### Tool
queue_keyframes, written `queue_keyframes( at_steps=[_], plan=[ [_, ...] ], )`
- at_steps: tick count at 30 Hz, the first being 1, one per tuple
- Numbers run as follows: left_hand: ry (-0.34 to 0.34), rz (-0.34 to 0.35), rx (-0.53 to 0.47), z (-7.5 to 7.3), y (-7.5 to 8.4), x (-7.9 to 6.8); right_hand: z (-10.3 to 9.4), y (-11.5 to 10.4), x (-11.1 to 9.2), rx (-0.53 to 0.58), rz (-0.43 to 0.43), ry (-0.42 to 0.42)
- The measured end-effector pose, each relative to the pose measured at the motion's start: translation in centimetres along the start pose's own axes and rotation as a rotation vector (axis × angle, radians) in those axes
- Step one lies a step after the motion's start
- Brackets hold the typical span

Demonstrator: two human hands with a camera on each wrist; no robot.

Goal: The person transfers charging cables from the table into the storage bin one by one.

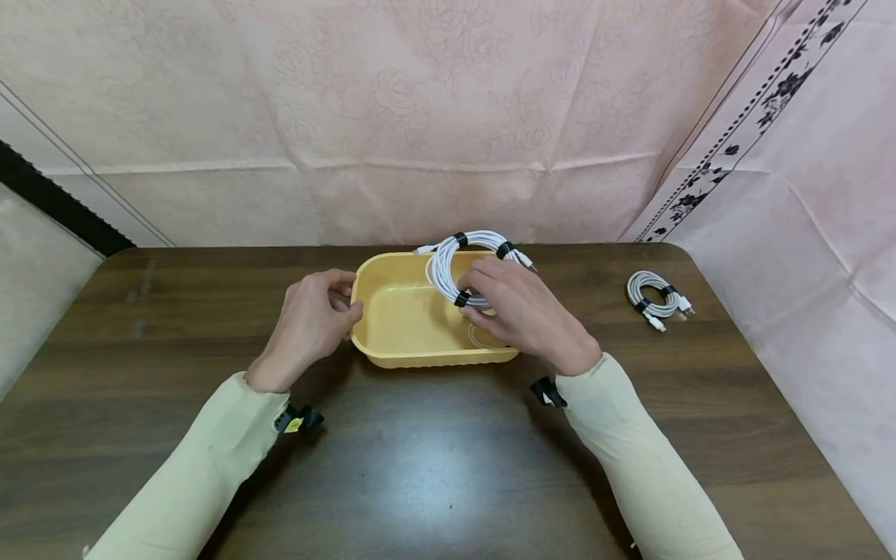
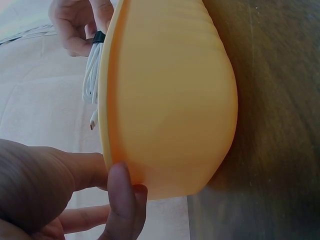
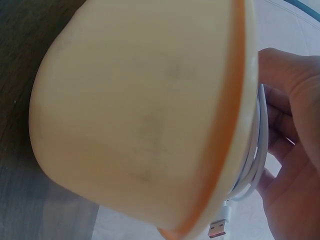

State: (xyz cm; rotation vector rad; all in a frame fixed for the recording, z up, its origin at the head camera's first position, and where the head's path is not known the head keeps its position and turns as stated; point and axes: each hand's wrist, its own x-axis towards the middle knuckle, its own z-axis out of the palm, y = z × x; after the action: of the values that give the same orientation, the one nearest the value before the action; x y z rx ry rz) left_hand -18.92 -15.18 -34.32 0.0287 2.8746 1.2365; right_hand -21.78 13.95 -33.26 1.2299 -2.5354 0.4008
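Observation:
A yellow plastic tub [image 1: 406, 311] stands on the table. My left hand [image 1: 304, 323] holds its left rim, with the thumb [image 2: 121, 192] against the outer wall in the left wrist view. Above the tub's right half, my right hand [image 1: 521, 311] grips a coiled white USB cable [image 1: 442, 268] bound with black straps. The coil tilts up over the far rim, and its metal USB plug [image 3: 218, 228] hangs beside the rim in the right wrist view. A thin white loop [image 1: 474, 337] shows low inside the tub; whether it belongs to the same cable I cannot tell.
A second coiled white cable [image 1: 651, 295] with black straps lies at the right of the brown wooden table [image 1: 434, 467]. Behind the table's far edge hangs a pale pink patterned cloth [image 1: 420, 117], and another cloth [image 1: 826, 233] covers the right side.

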Motion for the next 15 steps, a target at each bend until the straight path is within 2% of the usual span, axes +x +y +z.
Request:
queue_keyframes(
  at_steps=[15],
  plan=[
    [0.005,0.008,-0.002,0.04,-0.07,-0.03,0.29,-0.27,0.12,-0.011,0.004,-0.007]
  ],
)
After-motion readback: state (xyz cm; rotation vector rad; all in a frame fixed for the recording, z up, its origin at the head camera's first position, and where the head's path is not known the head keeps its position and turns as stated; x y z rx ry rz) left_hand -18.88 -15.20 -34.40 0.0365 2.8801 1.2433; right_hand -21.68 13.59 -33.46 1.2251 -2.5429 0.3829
